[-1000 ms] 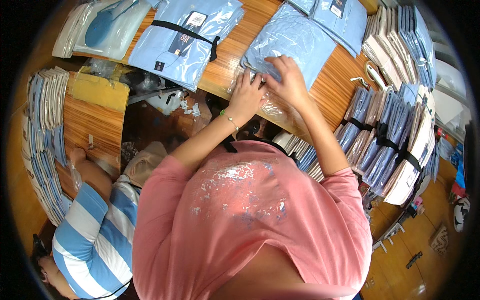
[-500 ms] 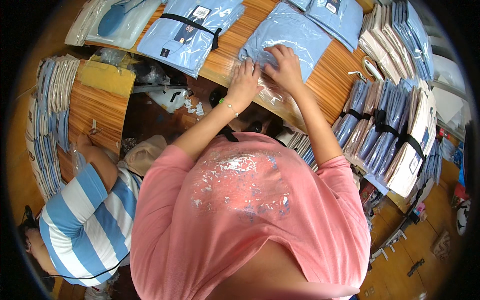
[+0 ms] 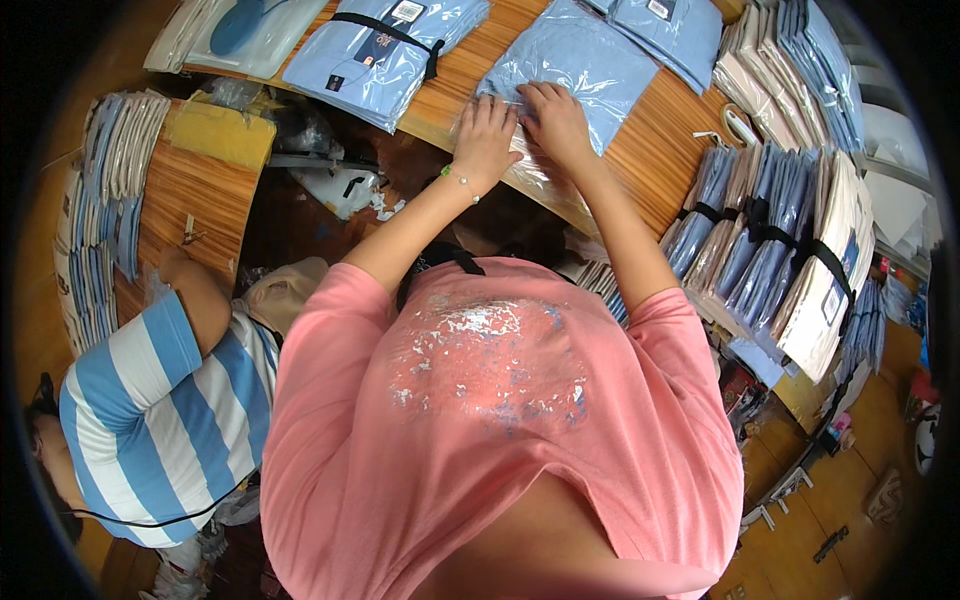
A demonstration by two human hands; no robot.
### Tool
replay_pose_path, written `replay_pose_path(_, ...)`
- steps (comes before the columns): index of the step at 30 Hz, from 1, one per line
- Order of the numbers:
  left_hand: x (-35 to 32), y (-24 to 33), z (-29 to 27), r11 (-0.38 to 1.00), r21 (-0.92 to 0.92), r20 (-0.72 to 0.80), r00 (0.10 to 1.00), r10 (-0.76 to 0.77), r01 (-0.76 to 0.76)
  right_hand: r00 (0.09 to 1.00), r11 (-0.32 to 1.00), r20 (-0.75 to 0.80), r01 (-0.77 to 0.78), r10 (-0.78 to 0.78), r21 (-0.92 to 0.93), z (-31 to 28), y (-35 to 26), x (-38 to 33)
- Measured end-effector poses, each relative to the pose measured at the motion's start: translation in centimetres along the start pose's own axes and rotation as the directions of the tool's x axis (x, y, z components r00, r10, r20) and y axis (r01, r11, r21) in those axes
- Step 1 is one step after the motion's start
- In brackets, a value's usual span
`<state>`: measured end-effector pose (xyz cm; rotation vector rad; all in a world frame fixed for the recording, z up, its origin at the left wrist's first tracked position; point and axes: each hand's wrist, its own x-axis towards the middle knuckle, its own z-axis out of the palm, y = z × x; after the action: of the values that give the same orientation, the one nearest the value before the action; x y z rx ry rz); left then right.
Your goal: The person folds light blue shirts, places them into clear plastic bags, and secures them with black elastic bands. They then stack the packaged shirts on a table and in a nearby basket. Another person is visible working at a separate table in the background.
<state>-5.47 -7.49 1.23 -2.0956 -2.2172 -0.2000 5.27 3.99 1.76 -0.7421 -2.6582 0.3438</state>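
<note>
A folded light-blue shirt in a clear plastic bag [image 3: 585,65] lies on the wooden table [image 3: 655,150] in front of me. My left hand [image 3: 485,135] presses flat on the bag's near edge, fingers spread, a thin bracelet on the wrist. Right beside it, my right hand [image 3: 550,120] rests on the same edge of the bag, fingers curled onto the plastic. Both hands touch the bag where its open flap lies on the table.
More bagged blue shirts [image 3: 385,45] lie to the left and at the top [image 3: 670,30]. Banded upright stacks of bagged shirts [image 3: 770,240] fill the right side. A person in a blue-and-white striped top [image 3: 165,400] sits low on my left beside another stack [image 3: 105,200].
The view has shifted so the table and bag sit higher in the picture. My two hands have drawn closer together on the bag's near edge.
</note>
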Motion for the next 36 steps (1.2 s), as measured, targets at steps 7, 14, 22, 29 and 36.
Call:
replay_pose_path(7,0.2,-0.2,-0.1,1.000,0.015,0.078,0.997,-0.026,0.025,1.000,1.000,0.016,0.013,-0.014,0.012,0.0,0.4,-0.3)
replay_pose_path(14,-0.1,-0.6,0.3,0.988,-0.147,0.025,0.999,-0.034,0.038,0.998,0.990,0.066,0.006,-0.016,0.144,-0.3,1.3,-0.2)
replay_pose_path(22,-1.7,0.3,-0.1,0.965,-0.246,-0.004,0.996,0.091,-0.089,0.979,0.988,0.131,0.155,-0.157,0.024,-1.4,1.0,-0.1)
replay_pose_path(29,-1.7,0.5,-0.2,0.976,-0.149,-0.056,0.986,0.155,-0.161,0.963,0.991,0.243,0.100,-0.119,0.088,-2.1,2.9,1.4)
replay_pose_path(36,0.3,0.3,-0.6,0.963,-0.195,-0.102,0.980,0.171,-0.188,0.968,0.988,0.226,0.085,-0.112,0.128,-2.3,3.4,1.7)
